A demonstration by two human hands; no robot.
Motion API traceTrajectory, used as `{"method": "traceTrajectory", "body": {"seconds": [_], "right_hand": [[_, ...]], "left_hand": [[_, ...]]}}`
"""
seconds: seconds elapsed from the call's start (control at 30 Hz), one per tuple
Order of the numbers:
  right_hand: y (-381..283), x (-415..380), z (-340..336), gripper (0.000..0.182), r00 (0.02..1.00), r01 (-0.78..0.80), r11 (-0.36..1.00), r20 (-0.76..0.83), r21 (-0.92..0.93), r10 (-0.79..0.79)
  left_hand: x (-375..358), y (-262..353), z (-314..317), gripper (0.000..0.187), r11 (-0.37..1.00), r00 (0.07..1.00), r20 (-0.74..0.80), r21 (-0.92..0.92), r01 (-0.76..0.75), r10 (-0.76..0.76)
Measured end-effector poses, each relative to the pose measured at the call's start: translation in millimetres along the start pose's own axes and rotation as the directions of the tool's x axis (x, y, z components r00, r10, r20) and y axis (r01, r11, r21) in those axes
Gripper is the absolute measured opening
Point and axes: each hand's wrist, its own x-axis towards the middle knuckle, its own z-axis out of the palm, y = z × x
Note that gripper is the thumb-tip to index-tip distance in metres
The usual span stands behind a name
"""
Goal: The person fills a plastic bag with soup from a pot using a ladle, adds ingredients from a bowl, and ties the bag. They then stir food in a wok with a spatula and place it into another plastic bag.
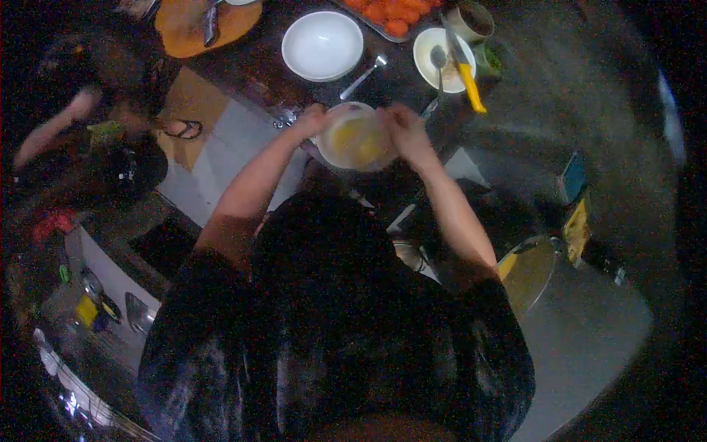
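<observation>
Between my two hands is a whitish, slightly see-through bowl (340, 158) with blurred yellow contents. My left hand (315, 122) grips its left rim, fingers closed. At the right rim my right hand (405, 134) is also closed on the bowl, though motion blurs its fingertips. Just beyond the bowl a fork (364, 77) lies on the dark table. Behind the fork stands a white bowl (322, 47) with nothing visible in it.
A yellow-handled knife (471, 87) rests across a small bowl (423, 62) holding a spoon (440, 60). Behind are a tray of orange pieces (396, 28), a brown cup (471, 20) and an orange board (184, 31). Another person's arm (59, 127) shows at left.
</observation>
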Motion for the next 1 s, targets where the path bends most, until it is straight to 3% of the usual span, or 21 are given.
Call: {"method": "traceTrajectory", "body": {"seconds": [0.03,0.07,0.1,0.13,0.17,0.2,0.27,0.33,0.37,0.43,0.5,0.6,0.67,0.7,0.73,0.77,0.8,0.83,0.87,0.97,1.0], "right_hand": [[-7,5,-4,0.016,1.0,0.006,1.0,0.003,-0.002,-0.006],[-22,8,-10,0.016,0.995,-0.1,0.988,-0.013,0.118,0.102],[-30,11,-15,0.016,0.978,-0.197,0.951,-0.017,0.239,0.207],[-33,15,-17,0.016,0.972,-0.229,0.918,0.019,0.325,0.235],[-30,20,-16,0.016,0.973,-0.222,0.918,0.015,0.328,0.23],[-24,23,-10,0.014,0.972,-0.219,0.914,-0.001,0.341,0.234],[-23,21,-8,0.012,0.972,-0.213,0.909,-0.018,0.357,0.235],[-29,7,-12,0.007,0.991,0.092,0.995,0.093,0.036,-0.095],[-40,-2,-18,0.007,0.991,0.095,0.995,0.093,0.036,-0.098],[-61,-19,-42,0.015,0.841,0.448,0.811,-0.13,-0.377,-0.525],[-30,-7,-67,0.049,0.83,0.399,0.668,-0.061,-0.629,-0.554],[49,17,-35,0.065,0.864,0.503,0.764,0.207,-0.403,-0.459],[44,29,-6,0.067,0.834,0.519,0.813,0.363,-0.265,-0.414],[31,33,6,0.063,0.726,0.67,0.671,0.473,-0.318,-0.5],[19,34,14,0.058,0.6,0.794,0.502,0.579,-0.344,-0.552],[12,34,16,0.058,0.602,0.792,0.506,0.576,-0.342,-0.553],[5,33,16,0.052,0.644,0.707,0.676,0.585,-0.208,-0.494],[1,31,14,0.045,0.672,0.581,0.811,0.605,-0.072,-0.428],[0,28,11,0.045,0.672,0.579,0.812,0.609,-0.078,-0.421],[2,22,12,0.037,0.693,0.522,0.841,0.503,0.145,-0.517],[7,25,15,0.039,0.613,0.729,0.683,0.485,-0.041,-0.624]], "left_hand": [[2,5,-3,0.07,0.994,0.983,-0.183,0.11,0.02,0.001],[-20,17,-7,0.061,0.978,0.93,-0.324,-0.05,-0.201,0.175],[-44,26,1,0.061,0.977,0.927,-0.329,-0.047,-0.207,0.181],[-69,35,12,0.055,0.867,0.729,-0.47,0.228,-0.443,0.497],[-82,42,20,0.054,0.648,0.431,-0.487,0.514,-0.561,0.76],[-82,41,29,0.054,0.645,0.428,-0.485,0.518,-0.562,0.763],[-81,38,43,0.054,0.667,0.566,-0.374,0.247,-0.703,0.735],[-81,41,40,0.048,0.698,0.61,-0.348,0.258,-0.667,0.712],[-85,46,36,0.043,0.733,0.657,-0.326,0.266,-0.627,0.68],[-104,58,25,0.037,0.686,0.59,-0.365,0.243,-0.686,0.72],[-111,64,16,0.031,0.63,0.518,-0.4,0.23,-0.742,0.756],[-116,70,13,0.026,0.597,0.515,-0.307,0.325,-0.734,0.8],[-123,84,10,0.026,0.612,0.592,-0.155,0.165,-0.774,0.791],[-129,89,3,0.026,0.617,0.598,-0.154,0.169,-0.768,0.787],[-137,96,-5,0.028,0.504,0.467,-0.2,0.229,-0.833,0.861],[-139,98,-8,0.03,0.381,0.321,-0.235,0.288,-0.878,0.917],[-138,91,-15,0.03,0.381,0.321,-0.235,0.286,-0.879,0.917],[-137,78,-27,0.034,0.491,0.408,-0.372,0.163,-0.856,0.834],[-134,70,-32,0.038,0.577,0.495,-0.489,0.02,-0.817,0.718],[-97,45,12,0.045,0.578,0.472,-0.494,0.078,-0.812,0.73],[-78,32,32,0.049,0.577,0.458,-0.495,0.114,-0.809,0.739]]}}
